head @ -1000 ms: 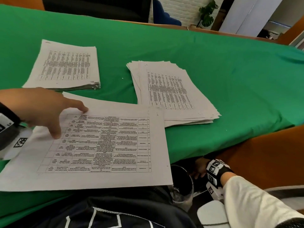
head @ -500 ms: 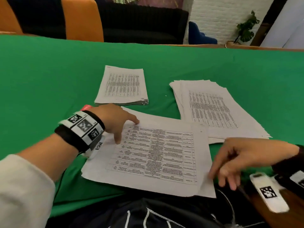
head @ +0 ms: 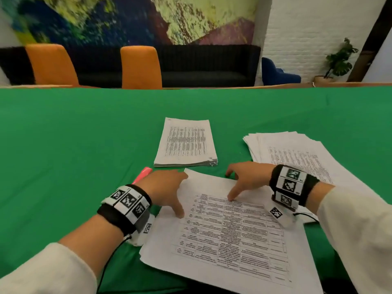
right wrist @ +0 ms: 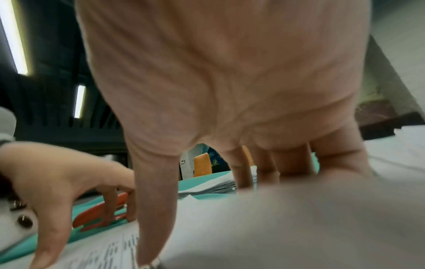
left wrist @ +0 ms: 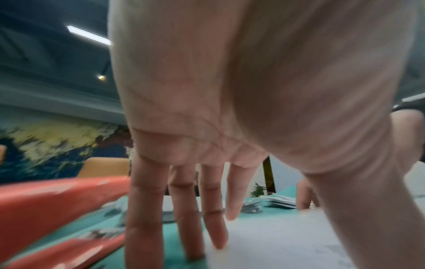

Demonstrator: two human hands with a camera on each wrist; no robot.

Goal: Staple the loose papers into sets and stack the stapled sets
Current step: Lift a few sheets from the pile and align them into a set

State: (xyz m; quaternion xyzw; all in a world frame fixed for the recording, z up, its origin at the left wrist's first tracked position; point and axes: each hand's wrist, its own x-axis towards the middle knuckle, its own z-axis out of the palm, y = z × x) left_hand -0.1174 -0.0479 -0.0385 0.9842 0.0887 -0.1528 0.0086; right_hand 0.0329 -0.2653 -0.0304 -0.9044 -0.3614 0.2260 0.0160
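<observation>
A loose set of printed sheets point(head: 231, 236) lies on the green table in front of me. My left hand point(head: 167, 192) rests on its far left corner with straight spread fingers point(left wrist: 214, 229), thumb down on the page. My right hand point(head: 244, 180) touches the sheet's far edge, thumb point(right wrist: 154, 218) planted on the print, fingers spread. A red stapler point(head: 142, 175) lies just left of my left hand point(right wrist: 57, 182), seen close in the left wrist view as the stapler point(left wrist: 50, 203). A neat pile of papers point(head: 186, 143) sits behind, and a fanned pile point(head: 297, 153) lies at the right.
Green cloth point(head: 74, 145) covers the table, wide and bare to the left and far side. Two orange chairs point(head: 141, 66) stand beyond the far edge before a dark sofa point(head: 207, 64). A cable point(head: 108, 259) hangs from my left wrist.
My right hand came up from below the table edge and landed on the sheet's far edge. My head lifted, bringing the room into view. The left hand stayed on the paper.
</observation>
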